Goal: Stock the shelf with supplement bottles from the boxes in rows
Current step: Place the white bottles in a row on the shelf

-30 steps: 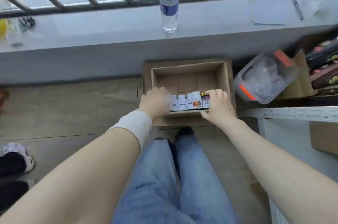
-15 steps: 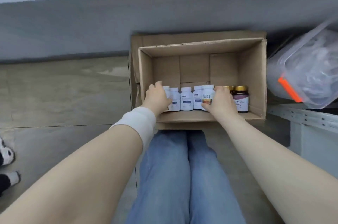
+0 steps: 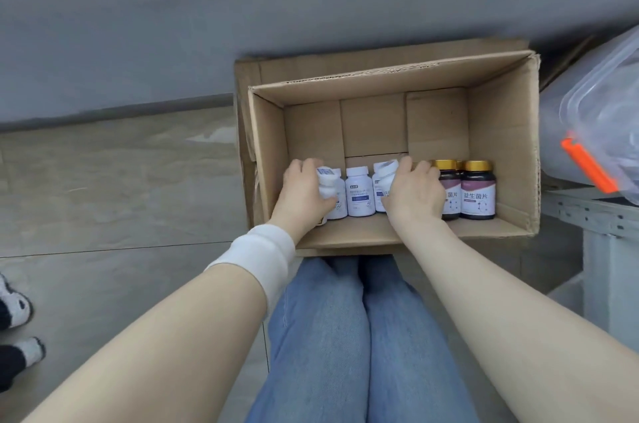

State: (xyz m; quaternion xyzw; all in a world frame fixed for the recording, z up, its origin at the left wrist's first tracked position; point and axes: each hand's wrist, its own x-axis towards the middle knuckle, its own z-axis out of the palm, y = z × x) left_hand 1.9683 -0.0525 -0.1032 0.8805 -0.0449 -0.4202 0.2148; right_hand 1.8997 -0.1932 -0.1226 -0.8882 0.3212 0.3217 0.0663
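**A:** From the head camera, where are the bottles?

**B:** They are in the open brown cardboard box (image 3: 501, 132) on the floor, lined up along its near wall. The left hand (image 3: 304, 196) curls round a small white plastic supplement bottle with a blue label (image 3: 327, 185), which is tipped inward. The right hand (image 3: 413, 196) wraps a second white bottle (image 3: 384, 177), also tilted. One upright white bottle (image 3: 360, 194) stands between them. Dark brown bottles with gold caps (image 3: 479, 196) sit just beside the right hand, and a clear plastic bin with an orange latch (image 3: 608, 118) lies off to the right.

**A:** How will they handle?

**B:** The white ones are probably light, rigid and a little slick. I'd take each round the body just under the cap, not by the lid alone. The dark ones look heavier and may be breakable.

**A:** What differs from earlier?

**B:** Half a second ago all the white bottles stood upright in a row with a hand at each end. Now the two outer ones lean and seem to be coming off the box floor. The head has also come nearer the box than it was a second ago.
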